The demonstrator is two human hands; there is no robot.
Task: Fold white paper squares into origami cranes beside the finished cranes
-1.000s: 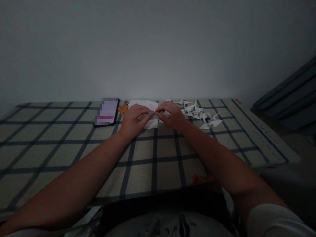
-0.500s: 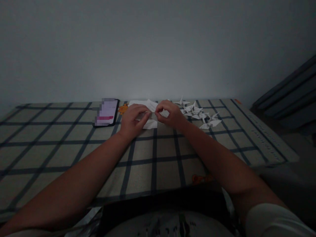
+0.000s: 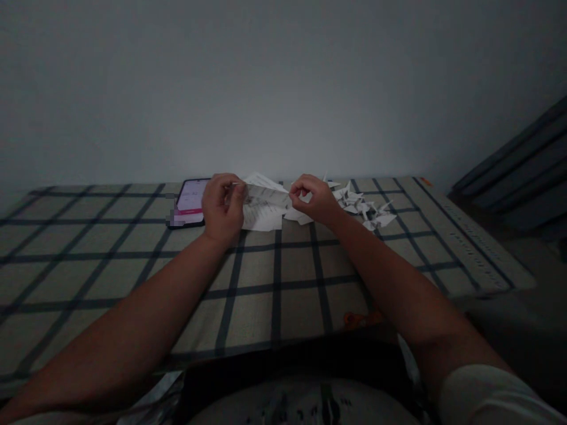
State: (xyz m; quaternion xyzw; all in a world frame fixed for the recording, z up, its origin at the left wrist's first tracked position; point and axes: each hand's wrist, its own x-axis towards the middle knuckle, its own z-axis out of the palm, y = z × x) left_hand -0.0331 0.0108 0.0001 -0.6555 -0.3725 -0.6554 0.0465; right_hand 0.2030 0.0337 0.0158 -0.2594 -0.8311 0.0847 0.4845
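Between my two hands a narrow strip of paper (image 3: pixel 267 193) with printed lines is stretched out. My left hand (image 3: pixel 224 205) pinches its left end, thumb against fingers. At the other end, the thumb and forefinger of my right hand (image 3: pixel 312 198) grip the tip. Beneath the strip, loose sheets of white paper (image 3: pixel 264 219) lie on the checked cloth, some with faint print. Several folded white paper cranes (image 3: pixel 354 200) lie in a heap just right of my right hand.
A phone (image 3: pixel 189 200) with a lit screen lies left of my left hand, partly covered by it. The checked tablecloth (image 3: pixel 110 283) spreads over the table, which meets a bare wall (image 3: pixel 283 88). An orange object (image 3: pixel 361 319) lies at the near edge. Dark curtain folds (image 3: pixel 522 171) hang at right.
My hands have moved apart, the left one leftward and the right one slightly rightward. The paper strip now shows between them, and my left hand now overlaps the phone.
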